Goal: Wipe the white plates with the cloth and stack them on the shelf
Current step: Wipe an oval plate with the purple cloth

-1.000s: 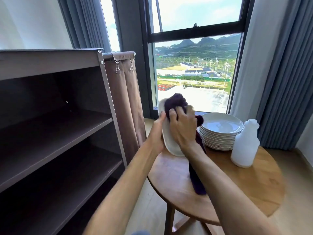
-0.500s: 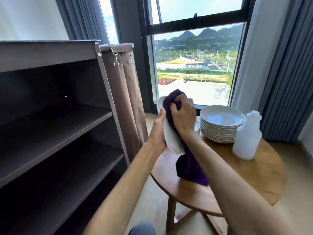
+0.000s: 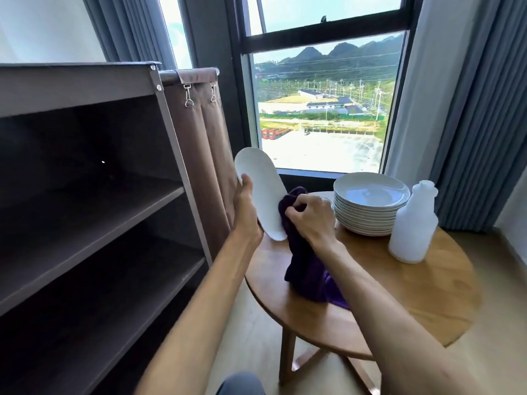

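Shelf [image 3: 94, 206]: left side and bottom cut off by frame edge.
Left hand [image 3: 245, 212]: fingers hidden behind held plate [image 3: 261, 189].
Cloth [image 3: 308, 269]: partly hidden under right hand [image 3: 310, 216] and forearm.
Desk [image 3: 413, 297]: legs partly out of view.

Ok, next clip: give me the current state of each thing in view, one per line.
left hand: holds the plate by its edge
plate: tilted on edge, off the table
right hand: grips the cloth
cloth: bunched against the plate, tail hanging
plate stack: on the table, untouched
spray bottle: upright, beside the stack
shelf: open, holds no plates
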Available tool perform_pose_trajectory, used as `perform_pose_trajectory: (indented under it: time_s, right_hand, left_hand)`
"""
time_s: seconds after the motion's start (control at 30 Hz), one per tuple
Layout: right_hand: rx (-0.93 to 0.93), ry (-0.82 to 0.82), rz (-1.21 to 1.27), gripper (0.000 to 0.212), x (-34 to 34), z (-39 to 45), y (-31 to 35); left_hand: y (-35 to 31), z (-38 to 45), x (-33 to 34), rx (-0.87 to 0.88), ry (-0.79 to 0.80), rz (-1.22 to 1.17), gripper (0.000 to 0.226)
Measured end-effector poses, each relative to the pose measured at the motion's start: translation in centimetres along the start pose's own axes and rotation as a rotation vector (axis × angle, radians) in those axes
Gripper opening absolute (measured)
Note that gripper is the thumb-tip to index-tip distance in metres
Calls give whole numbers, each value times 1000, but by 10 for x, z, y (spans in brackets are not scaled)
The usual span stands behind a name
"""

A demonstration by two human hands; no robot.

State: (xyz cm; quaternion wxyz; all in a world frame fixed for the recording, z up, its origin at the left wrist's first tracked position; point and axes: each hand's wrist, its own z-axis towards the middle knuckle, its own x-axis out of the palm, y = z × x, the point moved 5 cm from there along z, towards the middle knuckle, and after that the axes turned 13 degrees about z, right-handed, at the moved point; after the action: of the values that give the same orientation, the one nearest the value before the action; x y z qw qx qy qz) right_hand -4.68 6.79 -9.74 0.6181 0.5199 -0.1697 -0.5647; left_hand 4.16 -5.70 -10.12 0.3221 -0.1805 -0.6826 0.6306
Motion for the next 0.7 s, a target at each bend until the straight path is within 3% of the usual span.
perform_pose_trajectory:
  time_s: [0.23,0.3,0.4,0.5,0.6,0.7]
  right_hand:
    - [-104,-254,182,12,-25,45,56]
    - [-196,-168,340,10,-26,43,78]
    - [-261,51,521,13,-15,16,86]
    - [-245,217,344,9,-10,7,51]
    - [-190,35,282,7,-18,-11,13]
    - [-61,-249,535,13,-38,-15,1]
  left_hand:
    - [-15,-27,40,-31,98,9,56]
    - [-18,-28,48,-7,103,20,49]
    - [-37,-20,42,35,-43,-11,51]
    - [-48,-5,22,56,-168,-27,62]
    - [-46,1,3,96,-339,58,36]
    - [-27,1,-11,21,-361,80,38]
